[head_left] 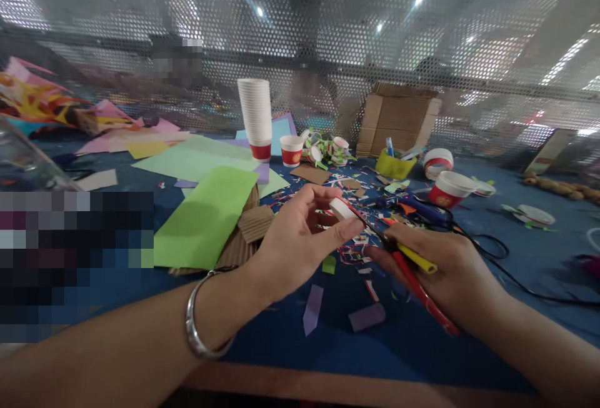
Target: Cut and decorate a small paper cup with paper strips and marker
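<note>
My left hand (300,239) pinches a small white and red paper cup piece (343,209) between thumb and fingers. In my right hand (440,264) are scissors (424,292) with long red and yellow handle parts. Their dark blades reach to the edge of the cup piece, beside my left thumb. My right fingers wrap round the handles and partly hide them. Below the hands lie a purple paper strip (313,310), another curled purple piece (367,318) and a small green scrap (329,264).
Green paper (206,217) lies over corrugated cardboard (255,223) at left. A tall cup stack (255,114) stands behind, near small cup figures (340,149). At right are a yellow holder (395,165), a paper cup (450,189) and a glue gun (422,207) with a black cable.
</note>
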The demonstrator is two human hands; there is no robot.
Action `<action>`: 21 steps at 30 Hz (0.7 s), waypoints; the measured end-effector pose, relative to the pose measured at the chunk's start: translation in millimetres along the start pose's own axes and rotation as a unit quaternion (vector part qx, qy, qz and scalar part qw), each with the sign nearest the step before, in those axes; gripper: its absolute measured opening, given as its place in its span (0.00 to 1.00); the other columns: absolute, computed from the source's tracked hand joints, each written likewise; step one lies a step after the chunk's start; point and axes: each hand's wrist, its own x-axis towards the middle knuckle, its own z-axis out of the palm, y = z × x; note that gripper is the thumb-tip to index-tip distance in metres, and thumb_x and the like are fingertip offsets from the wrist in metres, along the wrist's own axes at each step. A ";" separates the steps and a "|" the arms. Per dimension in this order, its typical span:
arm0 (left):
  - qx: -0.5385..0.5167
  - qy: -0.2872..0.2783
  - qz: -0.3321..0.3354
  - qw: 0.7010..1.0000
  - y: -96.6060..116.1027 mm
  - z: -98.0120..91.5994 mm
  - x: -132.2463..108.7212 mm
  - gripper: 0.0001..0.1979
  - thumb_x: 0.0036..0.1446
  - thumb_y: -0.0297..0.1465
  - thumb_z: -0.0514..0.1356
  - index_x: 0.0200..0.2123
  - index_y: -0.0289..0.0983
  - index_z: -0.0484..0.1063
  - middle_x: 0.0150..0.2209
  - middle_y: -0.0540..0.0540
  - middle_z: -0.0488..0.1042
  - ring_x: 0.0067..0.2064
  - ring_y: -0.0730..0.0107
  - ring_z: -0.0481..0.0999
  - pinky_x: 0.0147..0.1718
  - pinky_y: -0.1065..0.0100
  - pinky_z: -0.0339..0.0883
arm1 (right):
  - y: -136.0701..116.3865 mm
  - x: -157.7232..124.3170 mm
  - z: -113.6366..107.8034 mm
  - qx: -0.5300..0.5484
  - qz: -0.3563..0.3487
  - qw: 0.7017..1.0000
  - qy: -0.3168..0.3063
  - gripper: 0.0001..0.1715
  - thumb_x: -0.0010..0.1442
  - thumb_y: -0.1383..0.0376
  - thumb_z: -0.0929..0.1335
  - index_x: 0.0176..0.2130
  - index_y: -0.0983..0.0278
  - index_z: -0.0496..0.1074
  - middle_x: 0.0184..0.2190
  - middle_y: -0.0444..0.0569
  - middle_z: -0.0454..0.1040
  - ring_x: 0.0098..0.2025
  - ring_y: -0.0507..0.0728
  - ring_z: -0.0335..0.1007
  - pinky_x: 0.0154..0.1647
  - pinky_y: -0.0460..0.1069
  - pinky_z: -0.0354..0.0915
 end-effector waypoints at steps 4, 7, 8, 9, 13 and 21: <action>-0.006 0.005 -0.008 1.000 -0.9 0.3 -0.1 0.27 0.53 0.38 0.74 0.51 0.38 0.67 0.44 0.47 0.77 0.43 0.70 0.75 0.43 0.66 0.69 | -1.4 0.6 -1.3 -0.005 -0.007 1.000 0.013 0.16 0.70 0.56 0.67 0.31 0.61 0.70 0.22 0.44 0.73 0.20 0.53 0.67 0.22 0.48 0.60; -0.017 0.000 -0.014 1.000 -2.5 0.2 -0.1 0.25 0.53 0.39 0.73 0.48 0.38 0.67 0.42 0.48 0.77 0.42 0.71 0.76 0.42 0.66 0.69 | -2.4 1.9 -2.6 -0.012 0.001 1.000 0.001 0.14 0.70 0.59 0.67 0.32 0.60 0.70 0.21 0.44 0.73 0.19 0.53 0.67 0.22 0.48 0.60; -0.018 0.002 -0.014 1.000 -2.6 0.2 -0.3 0.25 0.53 0.38 0.74 0.48 0.37 0.67 0.42 0.49 0.77 0.42 0.71 0.76 0.42 0.67 0.68 | -2.7 2.2 -3.0 -0.016 0.000 1.000 -0.002 0.14 0.70 0.60 0.66 0.32 0.60 0.70 0.21 0.44 0.73 0.19 0.52 0.67 0.22 0.48 0.60; -0.018 0.003 -0.014 1.000 -2.4 0.0 -0.4 0.25 0.53 0.38 0.74 0.47 0.37 0.67 0.41 0.49 0.77 0.42 0.71 0.76 0.42 0.67 0.68 | -2.8 2.3 -3.3 -0.021 -0.001 1.000 -0.001 0.15 0.70 0.60 0.66 0.31 0.60 0.70 0.21 0.45 0.73 0.19 0.52 0.66 0.22 0.48 0.60; -0.028 0.005 -0.017 0.999 0.8 -0.8 -0.8 0.26 0.52 0.36 0.74 0.49 0.37 0.68 0.42 0.49 0.78 0.42 0.72 0.76 0.43 0.68 0.68 | -2.9 0.7 -3.6 -0.034 -0.005 0.999 0.015 0.18 0.70 0.56 0.66 0.30 0.61 0.73 0.20 0.46 0.74 0.18 0.54 0.68 0.21 0.49 0.59; -0.131 -0.018 -0.051 0.990 6.5 -1.9 2.8 0.19 0.53 0.31 0.74 0.46 0.34 0.75 0.39 0.51 0.78 0.37 0.79 0.73 0.42 0.71 0.65 | 1.3 -0.7 -2.0 -0.029 0.010 0.999 0.016 0.23 0.71 0.50 0.64 0.31 0.61 0.74 0.23 0.49 0.77 0.20 0.55 0.71 0.22 0.50 0.61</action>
